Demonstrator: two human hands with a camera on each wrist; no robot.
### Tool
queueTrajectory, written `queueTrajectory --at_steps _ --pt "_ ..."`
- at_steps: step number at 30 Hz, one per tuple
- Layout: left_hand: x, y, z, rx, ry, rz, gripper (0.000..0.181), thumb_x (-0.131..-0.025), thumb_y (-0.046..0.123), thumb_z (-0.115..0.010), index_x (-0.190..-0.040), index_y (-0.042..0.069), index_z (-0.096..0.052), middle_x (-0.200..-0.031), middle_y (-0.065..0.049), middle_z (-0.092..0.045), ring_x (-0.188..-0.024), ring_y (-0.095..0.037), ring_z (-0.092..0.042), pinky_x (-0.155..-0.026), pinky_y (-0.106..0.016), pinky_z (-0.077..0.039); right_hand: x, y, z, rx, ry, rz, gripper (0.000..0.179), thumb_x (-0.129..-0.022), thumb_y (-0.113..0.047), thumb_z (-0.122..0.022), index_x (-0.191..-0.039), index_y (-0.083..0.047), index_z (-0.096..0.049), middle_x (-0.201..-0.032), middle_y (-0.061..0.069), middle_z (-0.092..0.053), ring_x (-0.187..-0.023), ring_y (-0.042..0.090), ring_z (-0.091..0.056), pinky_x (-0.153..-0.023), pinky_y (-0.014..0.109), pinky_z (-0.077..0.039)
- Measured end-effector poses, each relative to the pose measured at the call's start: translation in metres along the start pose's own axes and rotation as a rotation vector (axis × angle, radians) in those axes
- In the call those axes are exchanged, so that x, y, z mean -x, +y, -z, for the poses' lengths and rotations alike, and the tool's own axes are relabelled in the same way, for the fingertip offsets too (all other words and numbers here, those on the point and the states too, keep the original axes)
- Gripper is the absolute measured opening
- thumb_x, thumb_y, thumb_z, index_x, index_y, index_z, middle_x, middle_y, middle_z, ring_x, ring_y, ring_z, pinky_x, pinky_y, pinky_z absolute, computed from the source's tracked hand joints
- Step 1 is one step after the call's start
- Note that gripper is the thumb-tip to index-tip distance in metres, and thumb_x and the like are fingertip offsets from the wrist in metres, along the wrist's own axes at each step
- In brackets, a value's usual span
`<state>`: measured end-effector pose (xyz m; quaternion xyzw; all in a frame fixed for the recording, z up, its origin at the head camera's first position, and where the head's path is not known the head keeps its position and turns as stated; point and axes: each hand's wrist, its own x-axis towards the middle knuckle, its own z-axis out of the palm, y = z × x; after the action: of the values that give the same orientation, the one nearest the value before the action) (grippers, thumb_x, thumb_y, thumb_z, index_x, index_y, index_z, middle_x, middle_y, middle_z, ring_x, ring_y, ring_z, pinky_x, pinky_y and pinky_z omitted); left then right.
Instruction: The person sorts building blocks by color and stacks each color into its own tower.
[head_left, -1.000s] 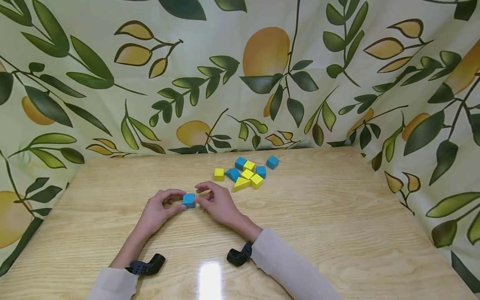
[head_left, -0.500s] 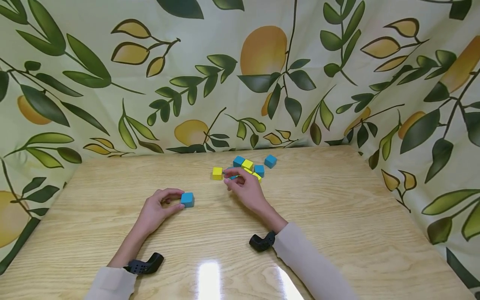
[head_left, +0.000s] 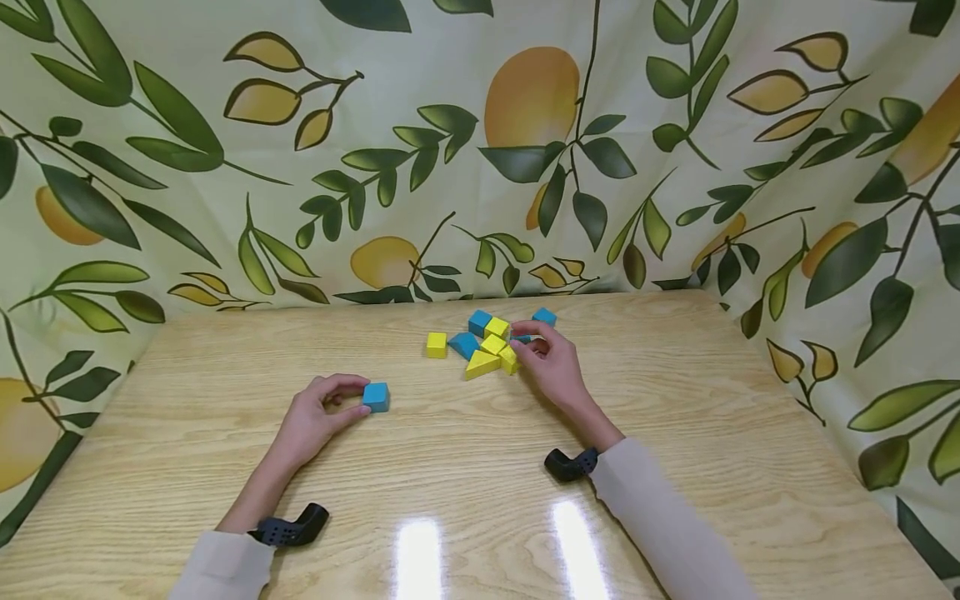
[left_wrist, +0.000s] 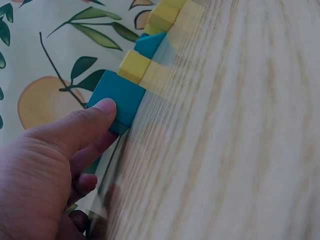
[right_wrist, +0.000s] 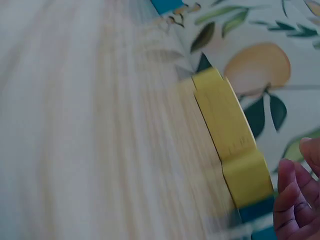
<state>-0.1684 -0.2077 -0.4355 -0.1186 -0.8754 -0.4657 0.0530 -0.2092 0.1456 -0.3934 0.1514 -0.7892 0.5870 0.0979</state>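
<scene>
Leftward of the yellow triangular block (head_left: 482, 365), our left hand (head_left: 317, 417) pinches a blue cube (head_left: 376, 397); rightward, our right hand (head_left: 557, 370) has thumb and finger parted beside a second, partly hidden cube (head_left: 521, 339).

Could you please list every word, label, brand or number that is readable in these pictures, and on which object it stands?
Readable text: none that I can see, including on the blue cube at the left hand and the printed cloth.
Too blurred: faint marks on the wide yellow block, right wrist view; they may not be writing.
</scene>
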Motion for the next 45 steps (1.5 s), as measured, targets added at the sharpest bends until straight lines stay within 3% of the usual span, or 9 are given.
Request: queueTrajectory --at_steps 4,10,18,22,32,45 --pt "0.0 0.0 0.001 0.0 -0.004 0.003 0.039 -0.082 0.02 -0.077 -0.118 0.013 -0.066 -0.106 -0.002 -0.069 -0.093 -0.015 -0.048 -0.079 -0.023 -0.042 -0.001 0.008 0.011 0.009 0.031 -0.014 0.03 -0.092 -0.002 -0.062 -0.12 0.008 -0.058 -0.119 0.022 -0.059 -0.089 0.038 -0.063 -0.071 0.02 -0.047" --pt "-0.001 0.0 0.001 0.011 -0.003 0.003 0.038 -0.082 0.02 -0.077 -0.118 0.013 -0.066 -0.106 -0.003 -0.069 -0.092 -0.015 -0.048 -0.079 -0.022 -0.042 -0.006 0.025 0.016 -0.025 0.01 -0.04 0.033 -0.092 0.0 -0.062 -0.123 0.007 -0.056 -0.125 0.023 -0.056 -0.094 0.038 -0.064 -0.071 0.025 -0.052" --pt "0.0 0.001 0.0 0.013 -0.004 0.004 0.038 -0.082 0.018 -0.077 -0.118 0.013 -0.066 -0.106 -0.003 -0.069 -0.093 -0.015 -0.048 -0.079 -0.022 -0.042 -0.01 0.055 0.018 0.038 0.011 -0.08 0.036 -0.091 -0.011 -0.066 -0.126 -0.003 -0.058 -0.123 0.012 -0.059 -0.077 0.028 -0.067 -0.057 0.021 -0.045" --pt "0.0 0.002 -0.001 0.005 -0.005 0.005 0.038 -0.082 0.017 -0.077 -0.119 0.013 -0.065 -0.106 -0.003 -0.069 -0.092 -0.015 -0.048 -0.078 -0.022 -0.042 -0.011 0.06 0.018 0.097 0.01 -0.08 0.038 -0.091 -0.009 -0.067 -0.127 -0.006 -0.057 -0.12 0.012 -0.061 -0.074 0.023 -0.067 -0.056 0.023 -0.046" --pt "0.001 0.001 -0.001 0.003 -0.003 0.013 0.038 -0.083 0.018 -0.076 -0.119 0.013 -0.065 -0.107 -0.003 -0.069 -0.095 -0.016 -0.049 -0.079 -0.022 -0.042 -0.015 0.064 0.015 0.222 -0.035 -0.119 0.044 -0.089 -0.007 -0.067 -0.132 -0.008 -0.055 -0.124 0.01 -0.059 -0.083 0.018 -0.065 -0.07 0.028 -0.05" --pt "0.0 0.0 0.0 0.035 -0.013 0.015 0.038 -0.083 0.019 -0.076 -0.119 0.013 -0.065 -0.108 -0.003 -0.069 -0.097 -0.018 -0.051 -0.078 -0.023 -0.042 -0.02 0.061 0.018 0.185 -0.057 -0.199 0.042 -0.092 -0.008 -0.065 -0.132 -0.007 -0.055 -0.123 0.012 -0.058 -0.079 0.02 -0.066 -0.064 0.028 -0.051"
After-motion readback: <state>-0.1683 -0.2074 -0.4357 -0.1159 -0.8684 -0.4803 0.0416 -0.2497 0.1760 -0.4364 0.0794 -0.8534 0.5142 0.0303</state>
